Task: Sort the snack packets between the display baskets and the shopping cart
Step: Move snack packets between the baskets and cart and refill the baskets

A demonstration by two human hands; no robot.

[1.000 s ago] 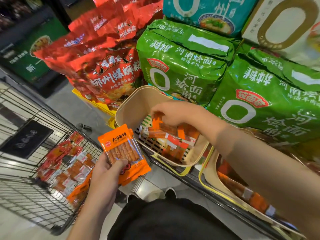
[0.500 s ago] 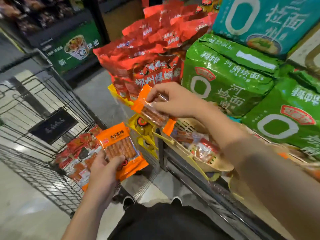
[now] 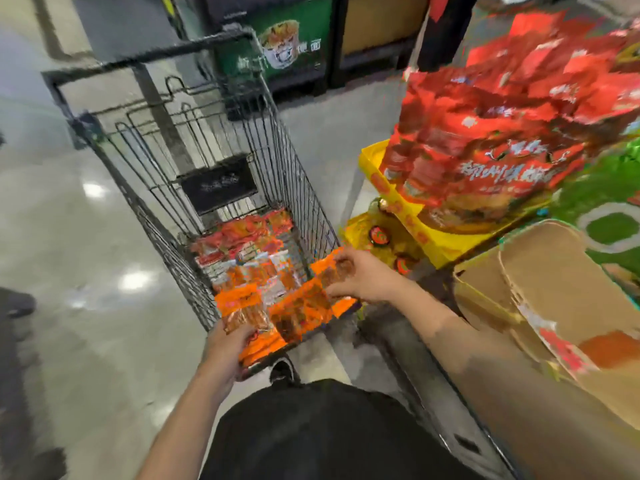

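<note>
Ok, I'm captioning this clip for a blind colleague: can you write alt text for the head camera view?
Both hands hold orange snack packets over a wire shopping cart already part-filled with similar packets: the left hand grips one packet, the right hand holds another packet above the cart's near corner. To the right, blurred, are beige display baskets and stacked red bags.

Glossy pale floor (image 3: 86, 271) with light glare, green noodle-ad display stand (image 3: 287, 46) behind

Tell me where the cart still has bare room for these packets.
Free: the cart floor's far end, between the packet pile and the black sign. Crowded: the near end, where left hand and right hand hold orange packets.
</note>
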